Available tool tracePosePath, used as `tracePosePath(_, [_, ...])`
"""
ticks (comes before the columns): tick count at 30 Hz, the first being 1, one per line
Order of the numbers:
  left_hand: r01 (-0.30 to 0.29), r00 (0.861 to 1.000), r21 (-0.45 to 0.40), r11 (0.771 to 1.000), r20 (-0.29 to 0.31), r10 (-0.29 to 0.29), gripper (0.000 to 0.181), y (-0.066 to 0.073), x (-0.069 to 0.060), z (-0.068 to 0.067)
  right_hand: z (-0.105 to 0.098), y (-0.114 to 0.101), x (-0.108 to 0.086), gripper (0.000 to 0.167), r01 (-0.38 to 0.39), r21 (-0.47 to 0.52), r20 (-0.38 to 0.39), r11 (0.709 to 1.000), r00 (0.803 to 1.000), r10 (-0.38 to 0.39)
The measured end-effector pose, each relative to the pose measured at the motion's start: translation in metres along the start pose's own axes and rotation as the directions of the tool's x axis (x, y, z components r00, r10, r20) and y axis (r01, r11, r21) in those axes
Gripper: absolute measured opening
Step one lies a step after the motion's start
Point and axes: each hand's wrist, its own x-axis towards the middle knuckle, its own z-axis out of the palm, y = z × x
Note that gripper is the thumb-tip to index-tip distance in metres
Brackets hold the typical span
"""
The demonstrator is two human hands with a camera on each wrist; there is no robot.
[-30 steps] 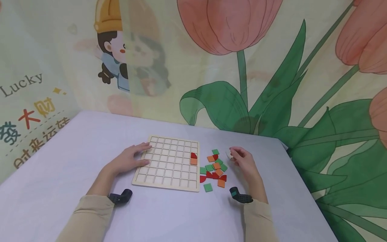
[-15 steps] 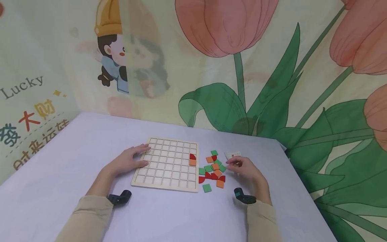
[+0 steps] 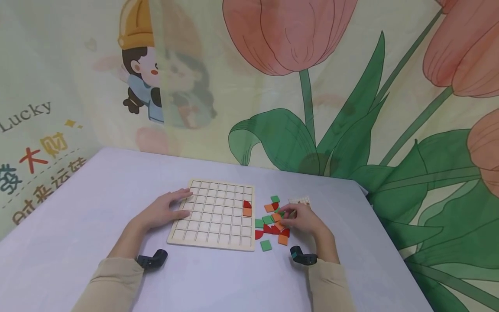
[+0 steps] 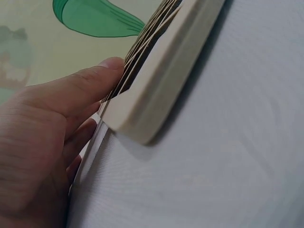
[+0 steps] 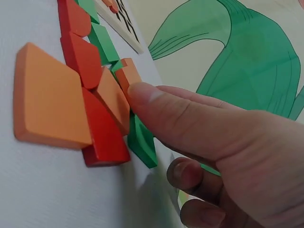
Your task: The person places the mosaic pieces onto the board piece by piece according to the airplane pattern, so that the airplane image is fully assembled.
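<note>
A pale wooden grid board [image 3: 218, 212] lies on the table, with a red rounded tile [image 3: 247, 204] and an orange square tile [image 3: 247, 212] in cells near its right edge. My left hand [image 3: 157, 211] rests on the board's left edge, its thumb and fingers spread and fairly straight. Over the loose tiles right of the board is my right hand [image 3: 304, 219]. In the right wrist view its thumb touches an orange tile [image 5: 127, 76]; the index fingertip is hidden behind the thumb, so a pinch cannot be confirmed. The other visible fingers are curled.
Several loose green, orange and red tiles cluster between board and right hand, including a green tile [image 3: 266, 245] nearest the front. A small printed card [image 3: 299, 200] lies behind the right hand. The white-covered table [image 3: 218, 281] meets a patterned cloth wall [image 3: 273, 143].
My right hand put the small card down on the table behind the tiles, then moved left onto the tile cluster. My left hand has stayed on the board's edge.
</note>
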Motion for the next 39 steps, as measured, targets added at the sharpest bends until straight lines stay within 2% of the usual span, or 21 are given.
tracePosePath(5, [-0.022, 1.0, 0.005, 1.0, -0.001, 0.022, 0.068, 0.0, 0.001, 0.001, -0.005, 0.001, -0.003, 0.029, -0.002, -0.02, 0.024, 1.0, 1.0, 0.002])
tracePosePath(13, [-0.001, 1.0, -0.006, 1.0, 0.008, 0.001, 0.069, -0.001, 0.001, 0.001, -0.022, -0.004, -0.013, 0.015, 0.047, -0.07, 0.151, 0.996, 0.988, -0.036])
tracePosePath(19, [-0.015, 1.0, -0.018, 1.0, 0.008, 0.015, 0.069, 0.001, 0.004, -0.003, -0.029, -0.008, -0.019, 0.018, 0.004, -0.094, 0.233, 0.996, 0.972, 0.018])
tracePosePath(24, [0.002, 1.0, -0.013, 1.0, 0.023, -0.002, 0.07, -0.001, 0.001, -0.001, -0.019, -0.004, -0.018, 0.021, -0.047, -0.085, 0.253, 0.995, 0.965, 0.068])
tracePosePath(30, [0.023, 1.0, -0.013, 1.0, 0.006, -0.022, 0.07, -0.003, -0.002, 0.005, -0.018, -0.003, -0.02, 0.021, -0.064, -0.086, 0.259, 0.994, 0.962, 0.085])
tracePosePath(39, [-0.032, 0.999, 0.005, 0.999, -0.023, 0.032, 0.067, 0.0, 0.002, -0.002, -0.02, -0.014, -0.023, 0.023, -0.086, -0.107, 0.206, 0.991, 0.973, 0.107])
